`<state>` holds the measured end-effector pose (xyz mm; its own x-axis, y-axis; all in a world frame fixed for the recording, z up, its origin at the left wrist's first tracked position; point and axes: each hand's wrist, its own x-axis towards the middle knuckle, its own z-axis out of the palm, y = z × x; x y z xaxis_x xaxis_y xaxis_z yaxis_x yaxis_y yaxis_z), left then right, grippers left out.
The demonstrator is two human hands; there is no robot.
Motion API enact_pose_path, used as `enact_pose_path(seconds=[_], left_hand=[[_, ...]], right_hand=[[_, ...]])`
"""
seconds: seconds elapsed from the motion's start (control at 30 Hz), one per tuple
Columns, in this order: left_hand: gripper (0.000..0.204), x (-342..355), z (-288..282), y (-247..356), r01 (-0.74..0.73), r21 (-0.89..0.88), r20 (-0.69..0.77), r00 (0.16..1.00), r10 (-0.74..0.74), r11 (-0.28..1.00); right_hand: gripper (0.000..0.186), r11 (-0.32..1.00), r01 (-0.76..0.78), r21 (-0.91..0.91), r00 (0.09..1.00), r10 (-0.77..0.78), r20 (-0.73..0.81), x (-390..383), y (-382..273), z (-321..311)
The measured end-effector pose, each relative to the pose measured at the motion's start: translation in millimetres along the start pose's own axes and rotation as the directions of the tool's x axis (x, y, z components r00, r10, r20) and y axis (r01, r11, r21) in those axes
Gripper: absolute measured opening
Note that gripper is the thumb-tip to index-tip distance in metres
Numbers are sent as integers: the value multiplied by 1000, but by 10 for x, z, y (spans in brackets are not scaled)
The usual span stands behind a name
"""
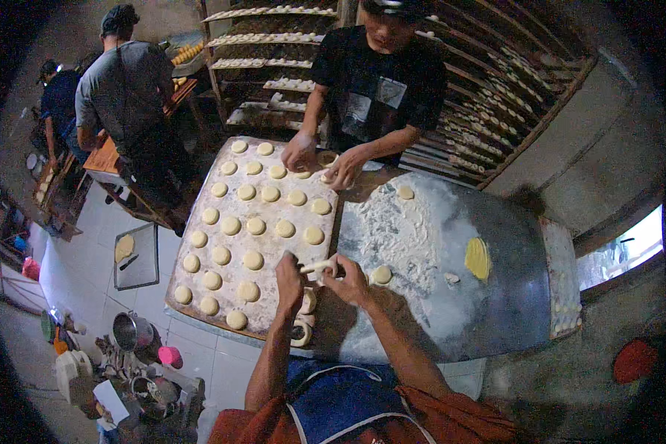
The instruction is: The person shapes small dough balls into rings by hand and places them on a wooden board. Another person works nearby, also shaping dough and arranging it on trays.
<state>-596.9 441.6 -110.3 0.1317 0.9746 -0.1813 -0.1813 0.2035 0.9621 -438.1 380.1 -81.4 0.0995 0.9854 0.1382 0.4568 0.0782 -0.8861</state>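
Note:
Over the near right edge of a floured board point(192, 296), both my hands hold one pale dough round point(317, 266), seen almost edge-on. My left hand point(289, 280) is closed on its left end. The fingers of my right hand point(347, 280) pinch the other end. Several flat dough rounds point(253, 260) lie in rows on the board. Below my left wrist, a dark-centred ring point(300, 333) sits near the board's corner; its kind is unclear. A loose dough round point(381, 274) rests on the floured table just right of my right hand.
Across the table, a co-worker's hands point(322, 159) work at the board's far edge. Loose flour point(392, 237) covers the table's middle, with a yellow dough piece point(478, 258) to its right. Racks point(488, 111) of dough stand behind. A metal pot point(132, 331) is at lower left.

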Motion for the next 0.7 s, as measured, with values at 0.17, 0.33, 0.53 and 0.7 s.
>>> enact_pose_path(seconds=[0.17,0.33,0.53,0.7], left_hand=[[13,426,-298,-353,-406,775,-1,765,644,484],[21,277,-187,-58,-526,700,306,832,464,482],[22,80,-426,-25,-419,757,108,837,536,501],[34,-690,-1284,489,-159,923,-32,876,480,352]], right_hand=[[57,898,-210,-387,978,195,-79,110,112,206],[48,941,-77,-330,996,62,-57,-91,316,306],[29,926,147,-347,988,-150,19,272,-82,723],[33,855,471,-215,856,-385,345,380,-214,1549]])
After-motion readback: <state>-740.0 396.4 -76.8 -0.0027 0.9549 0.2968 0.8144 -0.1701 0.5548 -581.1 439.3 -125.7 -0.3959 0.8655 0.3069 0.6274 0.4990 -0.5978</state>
